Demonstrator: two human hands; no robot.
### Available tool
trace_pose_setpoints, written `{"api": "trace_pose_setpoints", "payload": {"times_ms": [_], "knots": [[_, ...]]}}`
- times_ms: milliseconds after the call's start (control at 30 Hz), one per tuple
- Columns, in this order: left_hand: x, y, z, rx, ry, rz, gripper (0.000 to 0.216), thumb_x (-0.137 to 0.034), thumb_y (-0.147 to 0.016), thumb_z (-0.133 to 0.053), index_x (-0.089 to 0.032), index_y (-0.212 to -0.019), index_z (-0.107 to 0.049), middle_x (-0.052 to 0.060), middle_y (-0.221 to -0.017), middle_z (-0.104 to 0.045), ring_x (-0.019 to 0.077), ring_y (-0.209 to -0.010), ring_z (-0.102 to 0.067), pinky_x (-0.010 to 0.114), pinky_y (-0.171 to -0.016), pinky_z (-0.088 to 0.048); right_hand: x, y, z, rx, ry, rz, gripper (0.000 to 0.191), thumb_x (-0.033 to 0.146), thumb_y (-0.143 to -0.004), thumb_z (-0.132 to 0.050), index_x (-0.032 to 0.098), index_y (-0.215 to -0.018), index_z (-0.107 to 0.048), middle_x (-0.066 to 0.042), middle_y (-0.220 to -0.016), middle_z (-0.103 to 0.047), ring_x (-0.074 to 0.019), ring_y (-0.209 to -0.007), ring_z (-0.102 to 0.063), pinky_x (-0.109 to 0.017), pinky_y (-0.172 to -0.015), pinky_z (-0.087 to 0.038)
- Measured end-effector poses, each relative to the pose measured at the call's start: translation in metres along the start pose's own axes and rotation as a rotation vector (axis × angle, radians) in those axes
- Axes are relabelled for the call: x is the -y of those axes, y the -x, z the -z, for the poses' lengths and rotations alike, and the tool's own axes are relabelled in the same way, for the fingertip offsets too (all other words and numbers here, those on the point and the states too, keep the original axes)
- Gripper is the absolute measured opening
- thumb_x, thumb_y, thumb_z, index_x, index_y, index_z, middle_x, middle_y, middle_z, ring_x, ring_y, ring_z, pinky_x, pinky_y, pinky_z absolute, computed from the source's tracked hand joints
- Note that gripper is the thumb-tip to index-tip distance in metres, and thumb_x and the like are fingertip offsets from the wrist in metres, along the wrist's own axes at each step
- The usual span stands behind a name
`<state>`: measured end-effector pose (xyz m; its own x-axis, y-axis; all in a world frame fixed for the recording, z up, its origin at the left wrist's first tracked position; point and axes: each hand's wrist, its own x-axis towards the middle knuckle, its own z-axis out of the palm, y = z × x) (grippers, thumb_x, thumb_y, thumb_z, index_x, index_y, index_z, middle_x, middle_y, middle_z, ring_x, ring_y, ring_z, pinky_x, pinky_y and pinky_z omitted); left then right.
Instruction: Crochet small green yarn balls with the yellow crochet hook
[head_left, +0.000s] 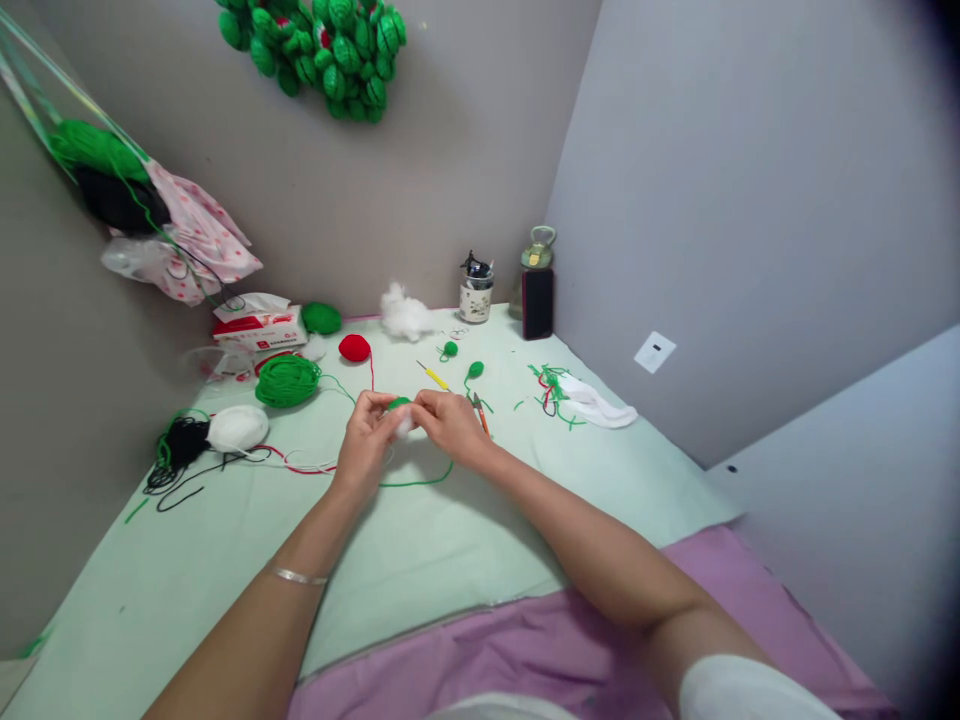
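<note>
The left hand (363, 438) gripped a small green yarn piece (399, 403) while the right hand (453, 424) pinched fluffy white stuffing (406, 423), seemingly a filling step needing careful tucking.

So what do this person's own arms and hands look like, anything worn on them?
Both the left hand and right hand are ungloved. The left forearm carries a slim, silvery band. The right arm has a white sleeve ending above the elbow; no left sleeve is in view.
</note>
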<state>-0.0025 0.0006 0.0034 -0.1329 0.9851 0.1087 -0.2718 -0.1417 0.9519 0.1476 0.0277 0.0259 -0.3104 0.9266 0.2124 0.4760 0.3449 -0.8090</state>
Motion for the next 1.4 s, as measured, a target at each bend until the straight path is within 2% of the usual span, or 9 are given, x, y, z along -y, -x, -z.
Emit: {"api": "trace_pose_setpoints", "payload": {"times_ms": [167, 333, 433, 567, 800, 900, 1000, 1167, 1400], "knots": [[0.007, -0.007, 0.004, -0.05, -0.08, -0.016, 0.026, -0.029, -0.091, -0.076, -0.016, -0.111, -0.066, 0.005, -0.105, -0.07, 0.0186, -0.088, -0.069, 0.036, -0.078, -0.06, 0.011, 0.009, 0.005, 0.062, 0.015, 0.055, 0.021, 0.023, -0.094, -0.052, 0.021, -0.075, -0.06, 0.001, -0.07, -0.064, -0.0145, -0.068, -0.051, -0.027, -0.067, -0.031], [0.019, -0.009, 0.005, -0.154, -0.121, 0.021, 0.038, -0.035, -0.098, -0.066, -0.017, -0.132, -0.062, 0.012, -0.131, -0.066, 0.0261, -0.109, -0.068, 0.047, -0.09, -0.06, 0.017, 0.01, -0.011, 0.064, -0.035, -0.012, 0.017, 0.023, -0.089, -0.057, 0.021, -0.072, -0.059, 0.004, -0.062, -0.058, -0.0125, -0.061, -0.046, -0.026, -0.063, -0.029], [0.017, -0.007, 0.004, -0.147, -0.089, 0.052, 0.036, -0.035, -0.098, -0.066, -0.017, -0.13, -0.063, 0.011, -0.127, -0.067, 0.0248, -0.105, -0.069, 0.046, -0.087, -0.061, 0.011, 0.005, -0.016, 0.036, -0.077, -0.098, 0.021, 0.032, -0.086, -0.06, 0.021, -0.068, -0.059, 0.006, -0.055, -0.05, -0.0121, -0.057, -0.042, -0.026, -0.059, -0.028], [0.005, -0.003, 0.001, -0.066, -0.007, 0.043, 0.025, -0.039, -0.096, -0.066, -0.017, -0.108, -0.068, 0.005, -0.105, -0.07, 0.0189, -0.09, -0.068, 0.037, -0.079, -0.06, -0.003, -0.004, -0.013, 0.005, -0.141, -0.154, 0.019, 0.032, -0.08, -0.059, 0.021, -0.065, -0.058, 0.007, -0.054, -0.048, -0.0115, -0.057, -0.04, -0.025, -0.057, -0.027], [-0.001, -0.003, 0.001, 0.04, 0.03, 0.051, 0.043, -0.035, -0.069, -0.09, -0.019, -0.103, -0.071, 0.003, -0.094, -0.073, 0.0188, -0.088, -0.071, 0.033, -0.085, -0.058, -0.011, -0.011, -0.007, -0.004, -0.217, -0.132, 0.019, 0.032, -0.08, -0.05, 0.021, -0.064, -0.054, 0.007, -0.058, -0.044, -0.0113, -0.057, -0.038, -0.025, -0.058, -0.032], [0.008, -0.005, 0.004, 0.002, -0.01, 0.031, 0.036, -0.033, -0.079, -0.085, -0.017, -0.106, -0.068, 0.003, -0.095, -0.072, 0.0179, -0.086, -0.07, 0.035, -0.083, -0.059, -0.006, -0.006, -0.009, 0.0, -0.181, -0.103, 0.019, 0.03, -0.082, -0.051, 0.021, -0.065, -0.053, 0.006, -0.058, -0.044, -0.0122, -0.058, -0.039, -0.025, -0.059, -0.03], [0.017, -0.008, 0.008, -0.055, -0.084, 0.0, 0.03, -0.033, -0.095, -0.07, -0.016, -0.119, -0.066, 0.008, -0.112, -0.071, 0.0208, -0.093, -0.07, 0.04, -0.082, -0.061, 0.004, 0.003, -0.013, -0.005, -0.114, -0.06, 0.019, 0.026, -0.087, -0.054, 0.021, -0.069, -0.055, 0.006, -0.06, -0.047, -0.0132, -0.061, -0.041, -0.027, -0.063, -0.028], [0.022, -0.012, 0.009, -0.154, -0.199, -0.109, 0.036, -0.034, -0.098, -0.066, -0.017, -0.13, -0.063, 0.011, -0.13, -0.066, 0.0258, -0.108, -0.068, 0.047, -0.09, -0.06, 0.012, 0.006, -0.02, 0.005, -0.05, -0.049, 0.029, 0.033, -0.097, -0.051, 0.021, -0.072, -0.06, 0.003, -0.064, -0.053, -0.014, -0.066, -0.046, -0.026, -0.067, -0.031], [0.008, 0.0, 0.001, -0.117, -0.172, -0.159, 0.019, -0.032, -0.087, -0.075, -0.019, -0.1, -0.069, 0.002, -0.093, -0.069, 0.0184, -0.087, -0.066, 0.031, -0.081, -0.053, 0.002, -0.004, -0.015, -0.004, 0.042, -0.104, 0.031, 0.034, -0.097, -0.05, 0.021, -0.072, -0.061, 0.004, -0.062, -0.053, -0.0135, -0.063, -0.047, -0.025, -0.061, -0.031]]}}
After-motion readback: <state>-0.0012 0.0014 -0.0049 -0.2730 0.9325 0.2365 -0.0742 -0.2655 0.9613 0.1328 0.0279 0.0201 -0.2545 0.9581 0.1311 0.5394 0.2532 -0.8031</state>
